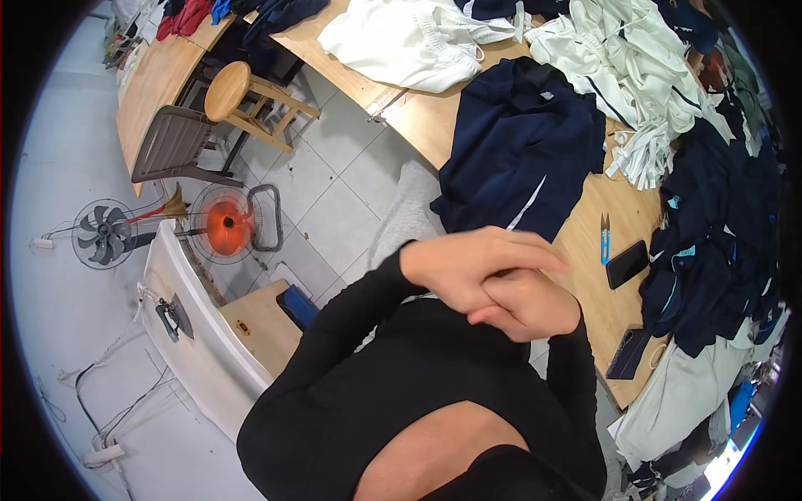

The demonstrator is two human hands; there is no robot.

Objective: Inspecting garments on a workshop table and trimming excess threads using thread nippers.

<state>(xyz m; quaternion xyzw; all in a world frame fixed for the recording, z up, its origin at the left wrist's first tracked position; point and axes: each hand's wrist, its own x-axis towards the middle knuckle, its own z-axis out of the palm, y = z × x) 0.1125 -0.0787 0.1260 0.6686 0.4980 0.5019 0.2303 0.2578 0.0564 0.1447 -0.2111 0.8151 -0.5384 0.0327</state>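
Note:
Both hands meet in front of my chest, above the table's near edge. My left hand (455, 265) lies across the top of the other, its fingers stretched out over the knuckles. Beneath it, my right hand (536, 302) is closed, with the thumb showing on the near side. Its fingers are partly covered, so I cannot see whether anything is inside. Just beyond the hands, a navy garment (522, 138) with a white stripe is spread on the wooden table (576, 242). To the right are blue-handled thread snips (605, 242) and a black phone (627, 265).
White garments (418, 42) are heaped at the back, with more navy clothes (710, 234) piled along the right. A dark patterned piece (626, 353) lies near the front edge. Leftward are a wooden stool (228, 90), an orange-centred fan (225, 224) and an iron (174, 319) on a white board.

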